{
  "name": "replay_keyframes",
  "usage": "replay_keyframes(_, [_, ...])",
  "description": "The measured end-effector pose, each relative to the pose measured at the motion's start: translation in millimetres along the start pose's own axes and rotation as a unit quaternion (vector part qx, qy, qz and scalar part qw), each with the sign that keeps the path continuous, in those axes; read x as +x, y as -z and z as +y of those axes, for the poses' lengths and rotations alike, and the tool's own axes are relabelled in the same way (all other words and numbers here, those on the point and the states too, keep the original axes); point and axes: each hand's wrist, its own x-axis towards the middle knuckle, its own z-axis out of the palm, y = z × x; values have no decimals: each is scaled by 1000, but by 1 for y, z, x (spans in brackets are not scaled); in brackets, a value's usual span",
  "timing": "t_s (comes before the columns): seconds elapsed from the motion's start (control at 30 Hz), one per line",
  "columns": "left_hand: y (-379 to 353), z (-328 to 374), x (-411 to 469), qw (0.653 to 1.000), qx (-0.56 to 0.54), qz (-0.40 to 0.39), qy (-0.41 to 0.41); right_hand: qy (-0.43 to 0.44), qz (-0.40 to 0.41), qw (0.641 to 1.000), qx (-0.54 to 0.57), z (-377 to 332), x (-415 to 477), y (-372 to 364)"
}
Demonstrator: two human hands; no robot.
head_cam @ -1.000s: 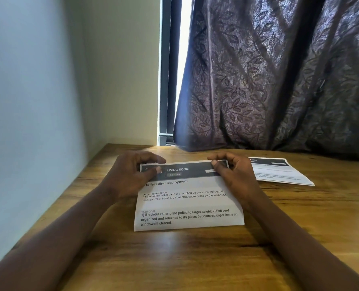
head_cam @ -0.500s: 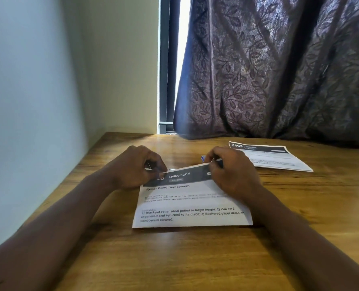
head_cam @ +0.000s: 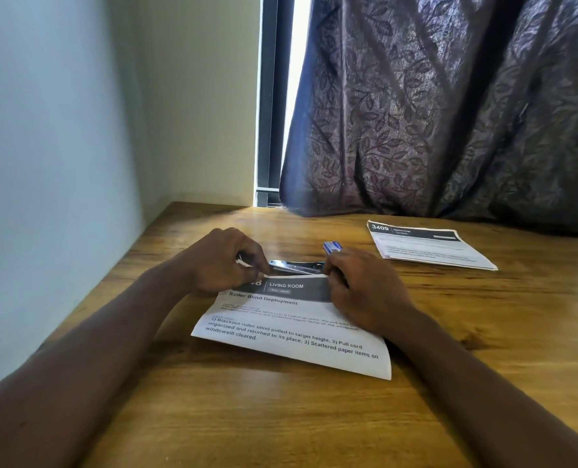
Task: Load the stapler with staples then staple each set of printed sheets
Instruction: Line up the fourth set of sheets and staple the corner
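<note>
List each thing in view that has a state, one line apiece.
left hand: pinches the top left corner of the Living Room sheets.
right hand: holds their top right corner.
Living Room sheets: held at the top edge by both hands.
stapler: lies on the table just beyond that edge.
blue box: on the table behind the right hand.
3409 sheets: lie flat, untouched.
curtain: drawn, gap at its left.

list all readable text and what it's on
"LIVING ROOM": near sheet
"Roller Blind Deployment": same
"1) Blackout roller blind pulled to target height; 2) Pull cord organized and returned to its place; 3) Scattered paper items on windowsill cleared.": same
"3409": far sheets
Rest blurred.
</note>
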Motion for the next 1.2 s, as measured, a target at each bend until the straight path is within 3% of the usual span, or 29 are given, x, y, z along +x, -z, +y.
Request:
replay_keyframes(0.2, [-3, 4, 2, 999, -17, -31, 36, -9, 10, 999, 41, 3, 2, -2])
replay_keyframes(0.37, [-4, 11, 0, 998, 6, -49, 47, 33, 12, 997, 64, 4, 4, -3])
replay_keyframes(0.73, [-6, 20, -2, 995, 60, -62, 56, 40, -72, 996, -18, -6, 3, 0])
replay_keyframes(1.03, [-10, 22, -6, 997, 50, -12, 51, 55, -8, 996, -66, -4, 3, 2])
replay_keyframes(1.2, [-13, 31, -10, 995, 82, -1, 51, 74, -51, 990, 113, -26, -5, -2])
